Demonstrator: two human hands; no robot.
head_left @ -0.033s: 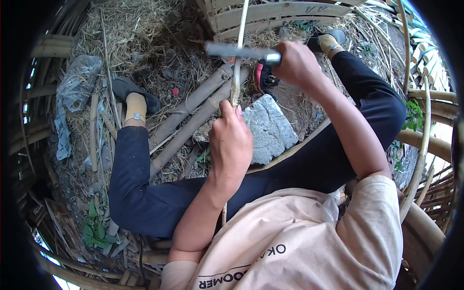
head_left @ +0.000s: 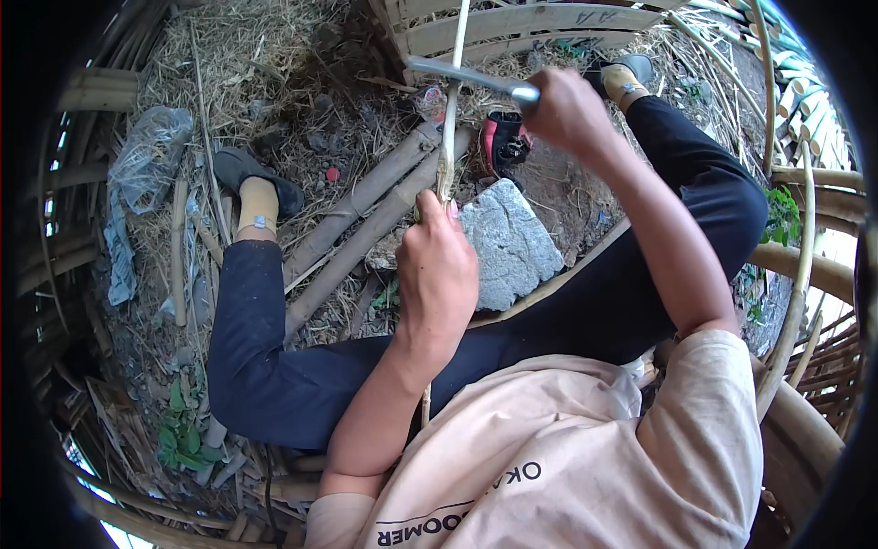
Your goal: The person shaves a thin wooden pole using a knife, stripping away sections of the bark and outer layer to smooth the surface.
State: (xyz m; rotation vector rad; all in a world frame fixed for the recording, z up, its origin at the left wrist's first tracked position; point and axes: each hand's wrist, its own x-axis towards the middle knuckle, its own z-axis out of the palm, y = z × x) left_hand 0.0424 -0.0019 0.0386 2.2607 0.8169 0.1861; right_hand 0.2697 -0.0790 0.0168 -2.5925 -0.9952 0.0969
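Observation:
My left hand (head_left: pixel 437 270) is closed around a thin pale bamboo stick (head_left: pixel 448 146), gripping it just below a knobbly node. The stick runs up past the far edge of the view, and its lower end shows below my wrist. In my right hand (head_left: pixel 569 112) is a knife (head_left: pixel 471 77), its handle mostly hidden by my fingers. Its long grey blade points left and lies across the stick, well above my left hand. From this angle I cannot tell whether blade and stick touch. A rough grey stone (head_left: pixel 510 245) sits on the ground beside my left hand.
Two thick bamboo poles (head_left: pixel 366 229) lie slanting between my feet. Beyond the stone is a red and black object (head_left: pixel 503 145). A clear plastic bag (head_left: pixel 151 157) lies at left, a slatted panel (head_left: pixel 540 20) stands ahead, and cut bamboo (head_left: pixel 809 110) is piled at far right.
My right hand has shifted slightly right, and the blade has tilted, its tip now higher and farther right. My left hand and the stick have stayed nearly still.

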